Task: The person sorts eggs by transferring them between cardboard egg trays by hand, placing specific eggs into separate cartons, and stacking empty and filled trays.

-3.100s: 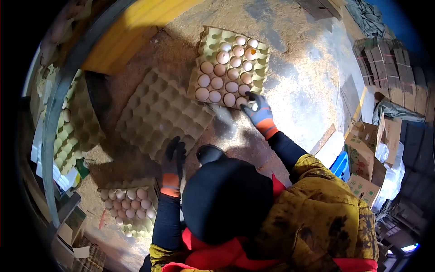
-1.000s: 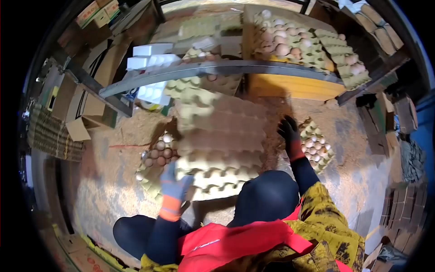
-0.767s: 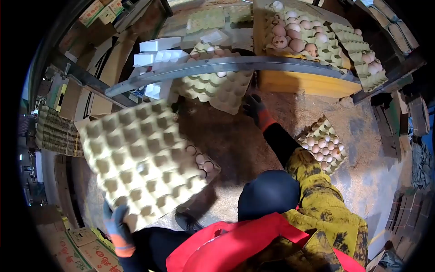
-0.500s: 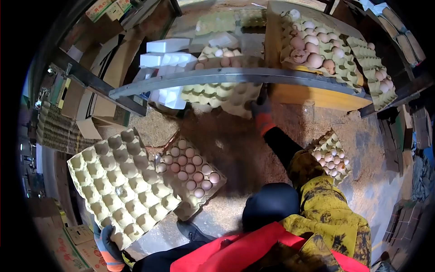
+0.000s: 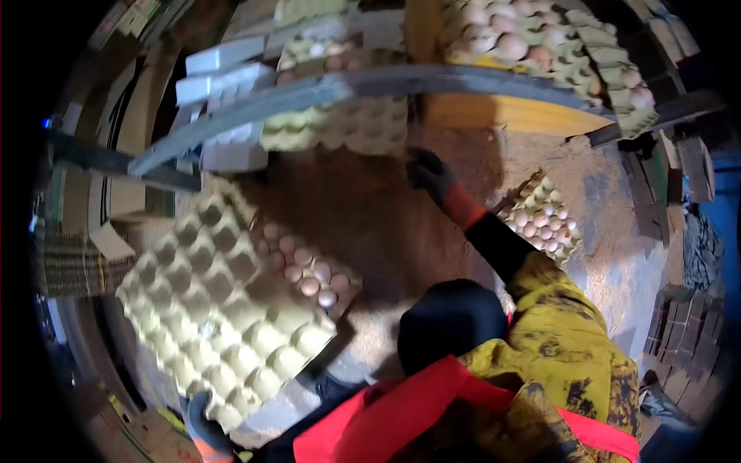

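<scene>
My left hand [image 5: 202, 420], in a dark glove with an orange cuff, grips the near corner of a large pulp egg tray [image 5: 224, 309]. One cell of that tray holds a small shiny spot I cannot make out. Partly covered by it, a second tray with pinkish eggs [image 5: 310, 286] lies on the floor. My right hand [image 5: 432, 176], gloved alike, is held out with fingers apart and nothing in them. Just beyond its fingertips is the edge of a pulp tray [image 5: 374, 127] on the shelf, behind the metal bar.
A curved metal bar [image 5: 324, 86] crosses in front of the shelf. White cartons [image 5: 224, 85] stand left on it; a tray of large eggs [image 5: 505, 35] sits right, above a yellow board [image 5: 509, 112]. A smaller egg tray [image 5: 544, 220] lies on the floor at right.
My right hand has come away from the shelf tray's edge, its fingers now apart from it. The tray in my left hand has shifted right over the floor tray. My view has tilted down.
</scene>
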Demonstrator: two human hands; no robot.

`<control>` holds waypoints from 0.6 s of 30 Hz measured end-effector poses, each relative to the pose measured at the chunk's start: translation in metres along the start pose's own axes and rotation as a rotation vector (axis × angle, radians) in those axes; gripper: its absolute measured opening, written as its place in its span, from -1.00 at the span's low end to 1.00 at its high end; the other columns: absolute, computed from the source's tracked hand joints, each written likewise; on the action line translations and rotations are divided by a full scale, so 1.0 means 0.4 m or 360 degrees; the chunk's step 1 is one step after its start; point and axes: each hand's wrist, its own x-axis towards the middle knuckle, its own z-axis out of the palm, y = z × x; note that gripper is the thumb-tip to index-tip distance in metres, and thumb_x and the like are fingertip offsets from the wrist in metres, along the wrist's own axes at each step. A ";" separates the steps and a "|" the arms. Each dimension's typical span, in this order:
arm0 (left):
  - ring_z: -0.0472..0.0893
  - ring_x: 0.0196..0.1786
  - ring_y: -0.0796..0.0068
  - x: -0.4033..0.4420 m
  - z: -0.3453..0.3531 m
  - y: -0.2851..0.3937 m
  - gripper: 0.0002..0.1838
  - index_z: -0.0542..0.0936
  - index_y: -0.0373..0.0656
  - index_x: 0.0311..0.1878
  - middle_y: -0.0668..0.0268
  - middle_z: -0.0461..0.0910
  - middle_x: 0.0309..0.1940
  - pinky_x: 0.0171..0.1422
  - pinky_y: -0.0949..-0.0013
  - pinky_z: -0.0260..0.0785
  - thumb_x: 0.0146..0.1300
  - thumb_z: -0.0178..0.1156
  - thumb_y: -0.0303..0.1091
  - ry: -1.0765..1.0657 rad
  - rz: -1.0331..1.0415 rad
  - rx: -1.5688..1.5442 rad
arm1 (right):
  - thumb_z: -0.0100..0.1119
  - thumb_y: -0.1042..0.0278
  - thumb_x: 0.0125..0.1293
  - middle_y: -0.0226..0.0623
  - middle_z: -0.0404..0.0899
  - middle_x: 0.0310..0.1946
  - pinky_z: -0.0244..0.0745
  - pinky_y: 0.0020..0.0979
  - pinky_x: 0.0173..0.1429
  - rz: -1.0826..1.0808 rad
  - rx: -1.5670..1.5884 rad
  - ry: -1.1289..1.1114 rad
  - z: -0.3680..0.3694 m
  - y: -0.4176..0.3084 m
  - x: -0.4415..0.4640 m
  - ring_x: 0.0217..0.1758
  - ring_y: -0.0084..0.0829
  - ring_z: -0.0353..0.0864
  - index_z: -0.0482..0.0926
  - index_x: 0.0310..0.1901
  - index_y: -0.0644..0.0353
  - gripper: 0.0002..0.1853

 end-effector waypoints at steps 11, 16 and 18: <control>0.52 0.14 0.34 0.234 0.313 0.281 -0.61 0.49 -0.23 0.23 0.21 0.53 0.08 0.13 0.27 0.47 0.34 0.04 -0.45 -0.0596 -0.0851 -0.1846 | 0.40 0.10 0.26 -0.16 0.21 0.46 0.25 -0.21 0.46 0.0145 -0.0173 -0.0619 0.247 -0.061 -0.245 0.49 -0.27 0.18 0.03 0.54 0.08 -0.06; 0.65 -0.03 0.35 0.035 0.356 0.155 -0.51 0.34 -0.20 0.37 0.20 0.57 0.08 0.03 0.36 0.53 0.47 0.11 -0.21 -0.1045 -0.1350 -0.1884 | 0.46 0.16 0.18 -0.22 0.25 0.43 0.24 -0.20 0.48 0.0227 -0.0487 -0.0503 0.126 -0.069 -0.215 0.48 -0.25 0.19 0.10 0.53 0.02 -0.05; 0.66 -0.04 0.39 -0.017 0.378 0.090 -0.44 0.29 -0.17 0.42 0.19 0.57 0.12 -0.06 0.40 0.56 0.42 0.20 -0.28 -0.1076 -0.1490 -0.2129 | 0.43 0.20 0.20 -0.27 0.27 0.43 0.26 -0.20 0.46 0.0232 -0.0466 -0.0486 0.062 -0.031 -0.199 0.46 -0.27 0.21 0.10 0.53 0.00 -0.08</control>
